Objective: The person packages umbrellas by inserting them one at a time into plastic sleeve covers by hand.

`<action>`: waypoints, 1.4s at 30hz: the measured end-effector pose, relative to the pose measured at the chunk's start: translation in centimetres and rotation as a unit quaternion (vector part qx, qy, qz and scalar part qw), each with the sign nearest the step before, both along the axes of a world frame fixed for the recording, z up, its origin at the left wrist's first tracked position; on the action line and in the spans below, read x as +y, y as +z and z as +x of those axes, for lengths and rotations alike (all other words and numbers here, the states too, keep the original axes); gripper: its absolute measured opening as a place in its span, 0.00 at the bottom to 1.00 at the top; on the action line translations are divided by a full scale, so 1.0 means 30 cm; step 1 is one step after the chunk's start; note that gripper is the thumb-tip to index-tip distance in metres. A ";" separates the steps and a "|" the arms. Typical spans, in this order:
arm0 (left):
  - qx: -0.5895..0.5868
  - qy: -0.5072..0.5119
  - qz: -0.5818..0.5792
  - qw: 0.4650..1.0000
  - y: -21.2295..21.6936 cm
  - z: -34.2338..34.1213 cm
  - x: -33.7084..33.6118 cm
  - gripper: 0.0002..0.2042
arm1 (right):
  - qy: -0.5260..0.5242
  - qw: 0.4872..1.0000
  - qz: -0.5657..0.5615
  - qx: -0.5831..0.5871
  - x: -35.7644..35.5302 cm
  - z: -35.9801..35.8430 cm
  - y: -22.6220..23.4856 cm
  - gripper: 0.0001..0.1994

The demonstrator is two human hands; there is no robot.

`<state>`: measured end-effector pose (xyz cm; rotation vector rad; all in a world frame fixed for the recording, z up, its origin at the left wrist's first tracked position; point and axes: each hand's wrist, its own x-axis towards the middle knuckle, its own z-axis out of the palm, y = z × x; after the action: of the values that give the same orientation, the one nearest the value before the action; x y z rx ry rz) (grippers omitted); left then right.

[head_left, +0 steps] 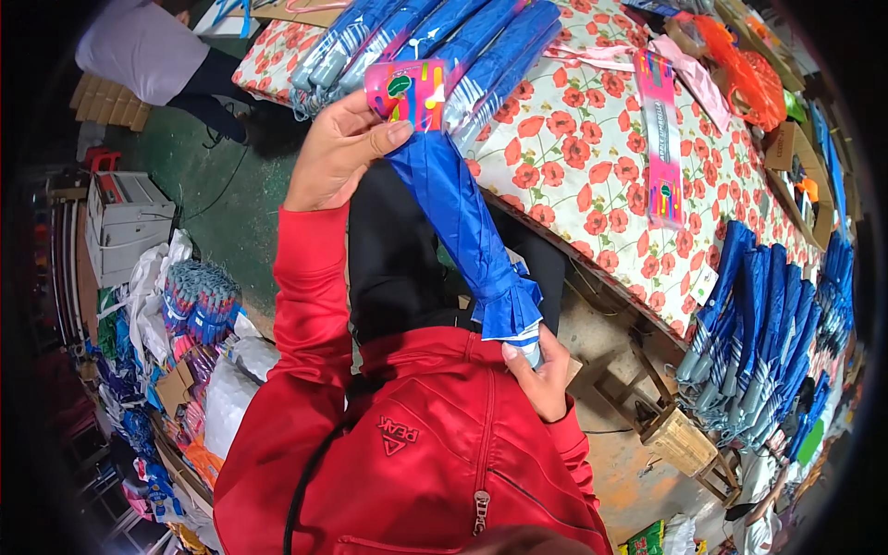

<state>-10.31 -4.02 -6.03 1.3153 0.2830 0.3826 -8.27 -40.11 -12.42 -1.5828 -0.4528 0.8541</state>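
A blue folded umbrella (462, 222) lies slantwise across the front of my body, its grey handle end lower right. My right hand (546, 375) is closed round that handle end. At the upper end, my left hand (342, 148) pinches a pink printed plastic sleeve (407, 94) between thumb and fingers. The sleeve sits over the umbrella's upper tip; how far it reaches down is hard to make out. Just beyond lie several blue umbrellas (472, 42) in clear sleeves, side by side. Another pink sleeve (659, 139) rests flat on the table.
A table with a red poppy cloth (573, 199) stands ahead and right. More blue umbrellas (758, 324) hang or lean at its right edge, above a wooden stool (680, 439). To the left are a white cabinet (129, 227) and bundled umbrellas (199, 301). Another person (148, 55) stands far left.
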 end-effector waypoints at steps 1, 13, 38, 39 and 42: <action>-0.022 -0.013 -0.048 0.998 -0.031 -0.005 0.001 0.22 | 0.023 0.997 0.047 0.063 0.002 0.001 -0.020 0.12; -0.136 -0.043 -0.215 0.966 -0.143 -0.022 -0.060 0.22 | 0.143 0.898 0.151 0.387 0.105 0.091 0.020 0.09; -0.066 0.166 -0.289 0.940 -0.166 -0.102 -0.173 0.17 | 0.132 0.977 -0.014 0.167 0.189 0.064 -0.124 0.19; -0.053 0.162 -0.295 0.940 -0.177 -0.102 -0.185 0.17 | 0.118 0.970 -0.022 0.213 0.212 0.071 -0.128 0.22; -0.055 0.115 -0.286 0.950 -0.176 -0.095 -0.224 0.18 | 0.046 0.951 -0.011 0.306 0.306 0.053 -0.146 0.22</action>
<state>-13.16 -10.73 -11.31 0.6897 0.4181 0.5226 -6.69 -30.93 -16.79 -1.2360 -0.0684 1.3611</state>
